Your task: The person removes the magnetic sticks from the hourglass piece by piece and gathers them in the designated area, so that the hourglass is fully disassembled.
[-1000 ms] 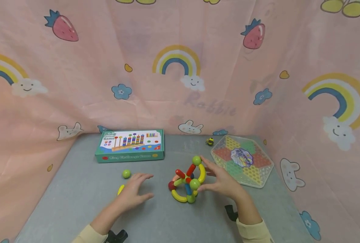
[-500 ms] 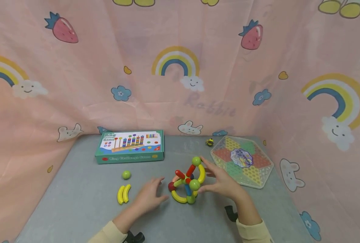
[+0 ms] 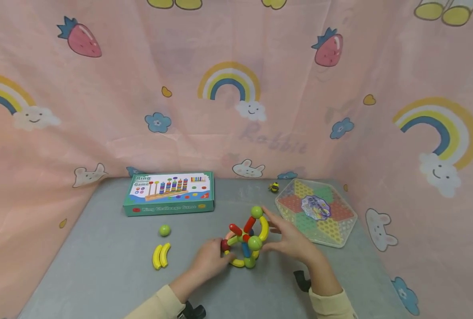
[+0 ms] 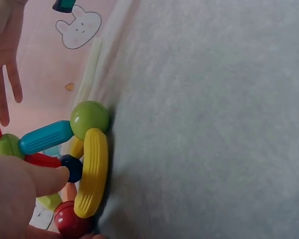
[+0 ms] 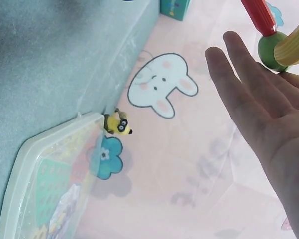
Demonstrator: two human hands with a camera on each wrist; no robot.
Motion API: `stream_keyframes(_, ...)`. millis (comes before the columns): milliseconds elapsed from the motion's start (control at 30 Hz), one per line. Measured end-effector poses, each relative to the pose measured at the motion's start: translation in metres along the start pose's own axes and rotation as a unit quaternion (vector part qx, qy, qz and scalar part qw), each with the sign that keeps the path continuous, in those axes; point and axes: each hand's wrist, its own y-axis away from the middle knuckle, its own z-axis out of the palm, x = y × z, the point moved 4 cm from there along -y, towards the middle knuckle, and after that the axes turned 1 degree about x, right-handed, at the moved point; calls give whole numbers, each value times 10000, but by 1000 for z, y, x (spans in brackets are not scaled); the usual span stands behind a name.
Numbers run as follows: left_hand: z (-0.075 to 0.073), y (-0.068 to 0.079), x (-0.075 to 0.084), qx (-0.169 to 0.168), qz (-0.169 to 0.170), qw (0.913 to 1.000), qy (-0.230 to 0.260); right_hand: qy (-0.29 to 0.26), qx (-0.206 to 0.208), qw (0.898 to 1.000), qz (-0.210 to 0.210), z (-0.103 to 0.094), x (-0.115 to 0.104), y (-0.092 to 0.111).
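A ball-and-stick building toy (image 3: 243, 238) stands on the table, made of green, dark red and navy balls joined by straight and curved rods. My left hand (image 3: 211, 259) grips its left side at the dark red ball (image 4: 72, 219); in the left wrist view the thumb (image 4: 52, 179) lies near the navy ball, and the other fingers are mostly hidden. On the other side, my right hand (image 3: 290, 239) touches the toy near its upper green ball (image 3: 257, 212) and lower green ball (image 3: 254, 243). Its fingers look straight in the right wrist view.
Two yellow curved rods (image 3: 161, 256) and a loose green ball (image 3: 164, 230) lie to the left. Behind are a green Ring Challenge Game box (image 3: 168, 193), a small bee figure (image 3: 274, 187) and a hexagonal Chinese checkers board (image 3: 316, 212). A pink printed cloth (image 3: 228, 133) encloses the table.
My left hand has moved right, from beside the yellow curved rods to the toy's dark red ball, uncovering the rods. The right hand and the toy have stayed in place.
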Motion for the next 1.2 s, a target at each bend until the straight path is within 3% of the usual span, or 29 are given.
stream_keyframes(233,8,-6,3,305,38,9993,-208,207,88,9995,233,-3,1,0)
stream_keyframes(467,10,-14,4,351,112,9982,-483,204,188,9988,412,-6,0,1)
stream_keyframes(833,8,-20,2,50,401,9967,-711,221,137,9995,159,-11,0,3)
stream_keyframes(1200,2,-23,0,228,621,9965,-501,-18,-27,9998,-208,-8,1,5)
